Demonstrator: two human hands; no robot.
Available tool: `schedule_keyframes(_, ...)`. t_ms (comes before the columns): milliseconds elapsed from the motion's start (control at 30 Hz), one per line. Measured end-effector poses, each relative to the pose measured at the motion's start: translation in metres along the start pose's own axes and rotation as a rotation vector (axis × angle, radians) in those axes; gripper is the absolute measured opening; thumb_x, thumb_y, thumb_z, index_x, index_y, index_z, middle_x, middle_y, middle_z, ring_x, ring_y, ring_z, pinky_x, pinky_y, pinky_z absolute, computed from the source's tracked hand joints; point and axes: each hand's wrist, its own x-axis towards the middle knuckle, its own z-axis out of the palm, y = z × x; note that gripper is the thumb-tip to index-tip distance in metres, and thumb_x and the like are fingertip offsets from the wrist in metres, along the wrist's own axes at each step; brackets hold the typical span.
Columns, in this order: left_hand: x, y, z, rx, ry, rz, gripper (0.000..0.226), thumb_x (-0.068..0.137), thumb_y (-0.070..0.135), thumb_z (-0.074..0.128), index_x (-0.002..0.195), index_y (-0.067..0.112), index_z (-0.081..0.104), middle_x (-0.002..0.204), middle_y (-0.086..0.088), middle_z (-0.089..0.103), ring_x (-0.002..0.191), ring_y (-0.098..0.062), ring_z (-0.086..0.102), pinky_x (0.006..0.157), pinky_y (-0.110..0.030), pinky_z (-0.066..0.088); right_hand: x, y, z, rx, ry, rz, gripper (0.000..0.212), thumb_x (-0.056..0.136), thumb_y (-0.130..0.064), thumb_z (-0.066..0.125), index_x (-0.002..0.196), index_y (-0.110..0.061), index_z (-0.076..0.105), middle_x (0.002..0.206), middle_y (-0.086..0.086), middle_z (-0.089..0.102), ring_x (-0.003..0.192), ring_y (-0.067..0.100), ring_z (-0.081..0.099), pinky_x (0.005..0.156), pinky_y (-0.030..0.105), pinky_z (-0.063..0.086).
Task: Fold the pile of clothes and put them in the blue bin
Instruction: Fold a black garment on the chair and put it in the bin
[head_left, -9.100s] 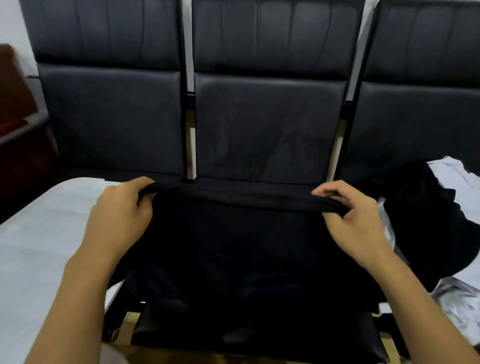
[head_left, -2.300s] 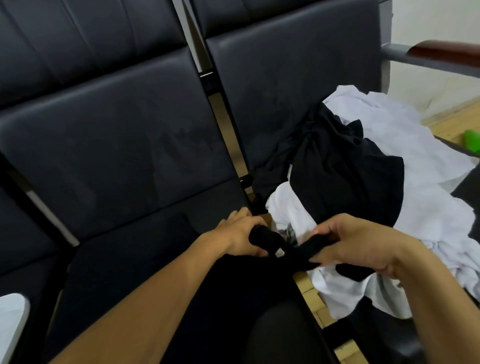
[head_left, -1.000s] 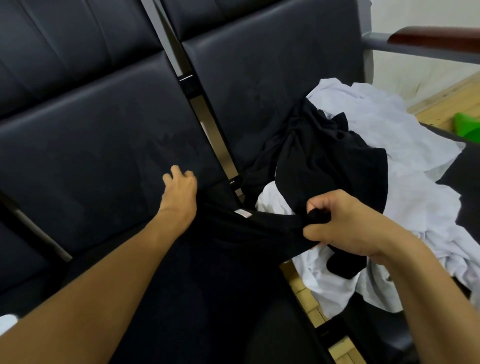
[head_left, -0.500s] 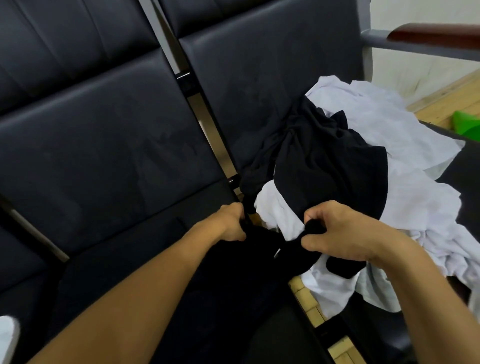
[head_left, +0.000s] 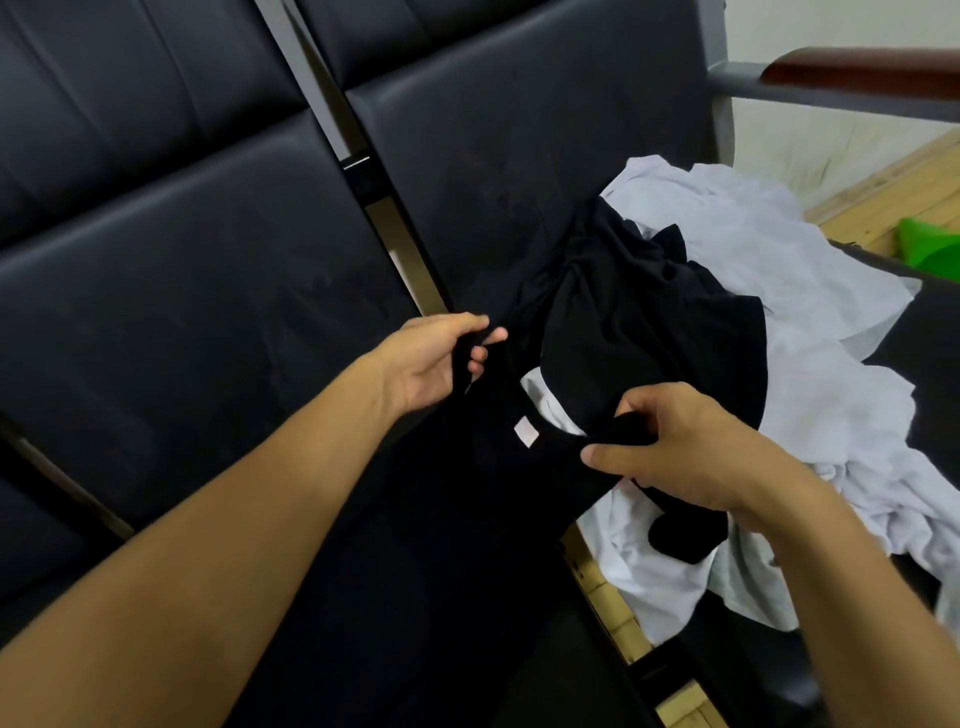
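Black garment (head_left: 467, 519), pale tag (head_left: 525, 430) showing

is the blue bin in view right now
No, only black seats, a pile of black and white clothes and something green on the floor show, and nothing blue.

Black padded seats (head_left: 197, 312) carry a white-and-black clothes pile (head_left: 779, 364) and, seemingly, a black garment (head_left: 441, 519).

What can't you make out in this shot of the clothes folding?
- Blue bin: nowhere in the head view.
- Black garment: its type and lower part, dark on the dark seat and cut off by the bottom edge.
- Label: too small to read.
- Pile: its depth, hidden by the top layers.
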Motion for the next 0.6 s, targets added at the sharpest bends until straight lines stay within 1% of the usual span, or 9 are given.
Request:
schedule_keyframes(67, 0.006, -0.002, 0.001, 0.153, 0.115, 0.08, 0.031, 0.093, 0.004, 0.064, 0.121, 0.004, 0.052, 0.088, -0.015, 0.069, 0.047, -0.009, 0.053, 0.046, -0.02, 0.044, 0.002, 0.001, 0.001, 0.011, 0.064, -0.012, 0.023, 0.078, -0.023, 0.082, 0.083, -0.019, 0.06, 0.082, 0.006, 0.067, 0.074, 0.025, 0.068, 0.065, 0.032, 0.054)
schedule_keyframes(133, 0.011, -0.003, -0.003, 0.385, 0.239, 0.18, 0.029, 0.091, 0.003, 0.068, 0.117, 0.003, 0.055, 0.084, -0.014, 0.07, 0.048, -0.011, 0.059, 0.045, -0.02, 0.047, 0.004, 0.002, 0.003, 0.051, 0.08, 0.001, 0.025, 0.079, -0.022, 0.082, 0.091, -0.025, 0.06, 0.092, 0.002, 0.065, 0.075, 0.02, 0.068, 0.065, 0.028, 0.051)
schedule_keyframes(233, 0.011, 0.001, -0.013, 0.696, 0.343, 0.337, 0.01, 0.088, 0.019, 0.074, 0.091, 0.01, 0.071, 0.072, -0.003, 0.073, 0.061, -0.009, 0.066, 0.061, -0.022, 0.053, 0.004, -0.002, 0.004, 0.039, 0.142, -0.011, 0.025, 0.079, -0.027, 0.081, 0.098, -0.029, 0.065, 0.095, -0.009, 0.062, 0.081, 0.004, 0.061, 0.065, 0.018, 0.044)
schedule_keyframes(300, 0.003, 0.006, -0.025, 0.811, 0.376, 0.394, 0.022, 0.088, 0.031, 0.073, 0.076, 0.013, 0.073, 0.061, 0.004, 0.067, 0.061, -0.005, 0.062, 0.064, -0.022, 0.05, 0.0, -0.012, 0.005, 0.11, 0.112, -0.083, 0.018, 0.08, -0.023, 0.081, 0.093, -0.026, 0.07, 0.087, -0.01, 0.069, 0.078, 0.001, 0.064, 0.061, 0.009, 0.045)
schedule_keyframes(367, -0.011, 0.009, -0.05, 0.904, 0.422, 0.424, 0.036, 0.089, 0.037, 0.071, 0.063, 0.011, 0.069, 0.055, 0.007, 0.057, 0.056, -0.005, 0.054, 0.06, -0.022, 0.045, -0.008, -0.032, 0.017, 0.207, 0.006, -0.18, 0.014, 0.079, -0.017, 0.081, 0.089, -0.021, 0.072, 0.082, -0.002, 0.074, 0.077, 0.005, 0.069, 0.063, 0.01, 0.049)
schedule_keyframes(433, -0.029, 0.005, -0.09, 0.958, 0.475, 0.399, 0.05, 0.09, 0.038, 0.069, 0.049, 0.014, 0.054, 0.049, 0.006, 0.046, 0.05, -0.008, 0.045, 0.057, -0.02, 0.044, -0.016, -0.054, 0.042, 0.245, -0.134, -0.312, 0.018, 0.077, -0.015, 0.082, 0.092, -0.019, 0.072, 0.081, 0.005, 0.073, 0.076, 0.016, 0.069, 0.068, 0.019, 0.051)
schedule_keyframes(500, -0.052, -0.005, -0.138, 0.932, 0.508, 0.344, 0.056, 0.091, 0.035, 0.068, 0.047, 0.013, 0.043, 0.044, 0.005, 0.037, 0.043, -0.007, 0.037, 0.045, -0.016, 0.037, -0.026, -0.072, 0.077, 0.235, -0.317, -0.417, 0.024, 0.076, -0.019, 0.084, 0.097, -0.021, 0.072, 0.081, 0.003, 0.069, 0.074, 0.011, 0.064, 0.071, 0.021, 0.051)
schedule_keyframes(567, -0.078, -0.025, -0.188, 1.001, 0.472, 0.284, 0.057, 0.093, 0.032, 0.066, 0.048, 0.003, 0.049, 0.037, 0.006, 0.039, 0.035, -0.008, 0.035, 0.038, -0.018, 0.032, -0.04, -0.083, 0.107, 0.289, -0.604, -0.389, 0.034, 0.079, -0.022, 0.083, 0.109, -0.027, 0.068, 0.091, -0.004, 0.069, 0.075, 0.004, 0.061, 0.072, 0.02, 0.051)
schedule_keyframes(600, -0.091, -0.037, -0.214, 1.103, 0.421, 0.242, 0.057, 0.095, 0.032, 0.064, 0.048, 0.0, 0.057, 0.037, 0.004, 0.048, 0.036, -0.013, 0.044, 0.042, -0.022, 0.04, -0.045, -0.085, 0.118, 0.305, -0.744, -0.337, 0.04, 0.081, -0.023, 0.081, 0.117, -0.029, 0.064, 0.103, -0.004, 0.07, 0.078, 0.006, 0.063, 0.074, 0.022, 0.052)
